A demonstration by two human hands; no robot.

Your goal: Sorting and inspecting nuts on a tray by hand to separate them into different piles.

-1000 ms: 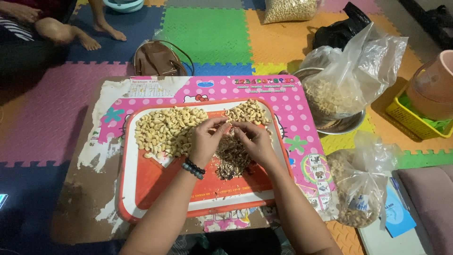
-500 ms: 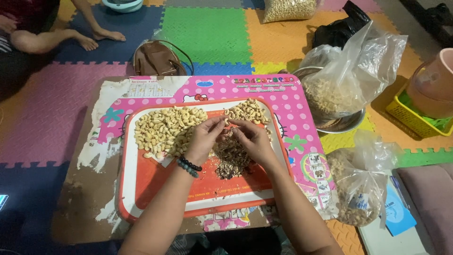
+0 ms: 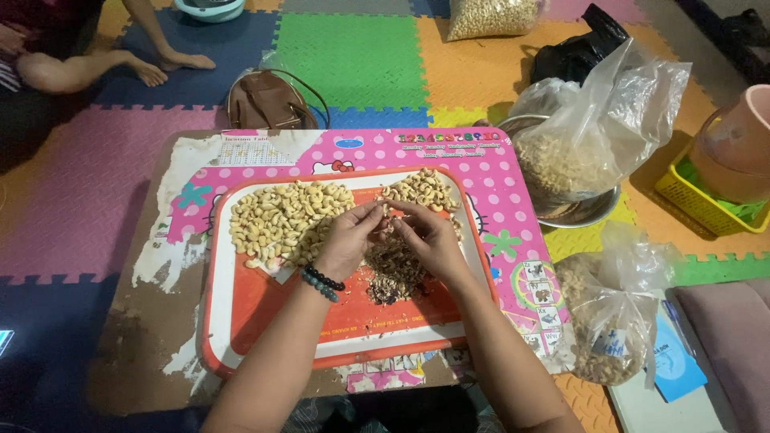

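Both hands met over the middle of the orange tray (image 3: 265, 321), fingertips pinched together on what appeared to be a single cashew (image 3: 387, 212); it was too small and too covered to be sure. The left hand (image 3: 346, 240), with a dark bead bracelet (image 3: 319, 284) at the wrist, curled its thumb and forefinger against the nut. The right hand (image 3: 433, 239) closed on it from the other side, fingers bent and touching the left's.

Directly below the fingers lay a dark heap of skins (image 3: 393, 269). Just left of them spread the large pile of pale cashews (image 3: 277, 218); just beyond and right of them sat a smaller pile (image 3: 421, 188).

The risk, as I judged it, was mixing. A peeled nut slipping from so slight a pinch would land in the skins beneath, and flakes flicked sideways could scatter into the clean pile touching the left hand. Pressing too hard could also split the kernel. The tray overhung the worn pink table (image 3: 481, 160) slightly at the near edge, so leaning on it might tip it.
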